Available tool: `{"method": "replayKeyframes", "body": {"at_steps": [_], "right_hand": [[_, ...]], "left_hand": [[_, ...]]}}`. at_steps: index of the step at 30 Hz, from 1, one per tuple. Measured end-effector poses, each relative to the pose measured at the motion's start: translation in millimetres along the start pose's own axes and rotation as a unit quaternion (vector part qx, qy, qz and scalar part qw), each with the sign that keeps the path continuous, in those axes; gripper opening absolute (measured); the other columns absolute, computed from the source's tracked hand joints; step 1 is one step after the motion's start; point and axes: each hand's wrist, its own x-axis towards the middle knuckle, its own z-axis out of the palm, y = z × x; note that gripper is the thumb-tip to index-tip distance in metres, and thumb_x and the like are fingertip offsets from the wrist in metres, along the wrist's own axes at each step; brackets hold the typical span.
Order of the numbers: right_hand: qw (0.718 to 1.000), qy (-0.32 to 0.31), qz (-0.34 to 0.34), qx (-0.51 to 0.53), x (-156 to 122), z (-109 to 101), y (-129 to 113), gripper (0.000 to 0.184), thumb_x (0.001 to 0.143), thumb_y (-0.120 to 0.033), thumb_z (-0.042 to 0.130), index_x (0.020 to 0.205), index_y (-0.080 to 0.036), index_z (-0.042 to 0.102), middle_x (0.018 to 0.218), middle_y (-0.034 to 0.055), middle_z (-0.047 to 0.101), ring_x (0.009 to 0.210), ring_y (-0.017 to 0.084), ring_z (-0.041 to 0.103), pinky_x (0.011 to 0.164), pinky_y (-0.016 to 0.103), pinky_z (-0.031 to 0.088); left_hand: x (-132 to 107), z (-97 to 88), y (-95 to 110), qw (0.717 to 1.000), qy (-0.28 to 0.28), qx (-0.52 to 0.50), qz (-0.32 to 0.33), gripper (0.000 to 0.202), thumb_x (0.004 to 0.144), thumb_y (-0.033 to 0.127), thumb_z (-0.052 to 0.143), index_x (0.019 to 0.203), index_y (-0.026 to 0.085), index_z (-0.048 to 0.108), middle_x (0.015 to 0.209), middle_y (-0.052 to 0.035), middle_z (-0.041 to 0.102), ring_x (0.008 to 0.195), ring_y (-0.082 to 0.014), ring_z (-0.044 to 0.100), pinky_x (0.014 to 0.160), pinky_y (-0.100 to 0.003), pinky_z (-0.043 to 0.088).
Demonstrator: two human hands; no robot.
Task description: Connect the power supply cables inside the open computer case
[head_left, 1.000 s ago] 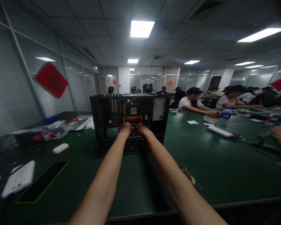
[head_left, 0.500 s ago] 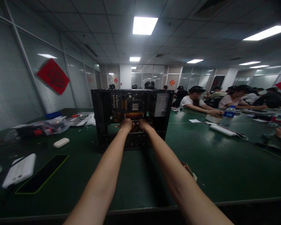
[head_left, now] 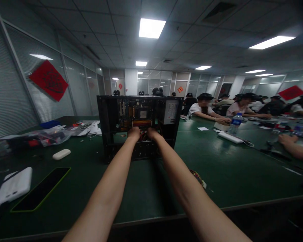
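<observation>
An open black computer case (head_left: 138, 156) stands upright on the green table, its inside facing me. A motherboard (head_left: 143, 109) with a pale square processor socket shows in its upper middle, and a power supply (head_left: 170, 112) with a label fills the upper right. Both of my hands reach into the lower part, just below the board. My left hand (head_left: 134, 133) is closed, its fingertips hidden. Close beside it, my right hand (head_left: 153, 133) is also closed, fingers turned inward. Reddish wires (head_left: 143, 135) show between them; what the fingers hold is too dark to make out.
On the left lie a green-edged phone (head_left: 41, 190), a white device (head_left: 13, 186), an oval white case (head_left: 61, 154) and a plastic bag (head_left: 40, 136). A cable bundle (head_left: 198, 178) lies near my right forearm. A water bottle (head_left: 235, 123) and several people are farther right.
The view has turned slightly right, so the surroundings sit farther left. Both hands stay inside the lower part of the case, with little visible movement.
</observation>
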Motion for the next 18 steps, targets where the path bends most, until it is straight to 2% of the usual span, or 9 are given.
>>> {"method": "replayKeyframes", "body": {"at_steps": [18], "right_hand": [[1.0, -0.002, -0.006, 0.021, 5.6, 3.0, 5.8, 0.031, 0.097, -0.037, 0.063, 0.12, -0.015, 0.064, 0.12, 0.0096, 0.065, 0.106, 0.022, 0.065, 0.09, 0.041, 0.057]], "left_hand": [[-0.8, 3.0, 0.4, 1.0, -0.002, -0.006, 0.005, 0.033, 0.097, 0.039, 0.062, 0.121, 0.016, 0.063, 0.122, -0.0103, 0.065, 0.109, -0.0232, 0.064, 0.093, -0.043, 0.056]]}}
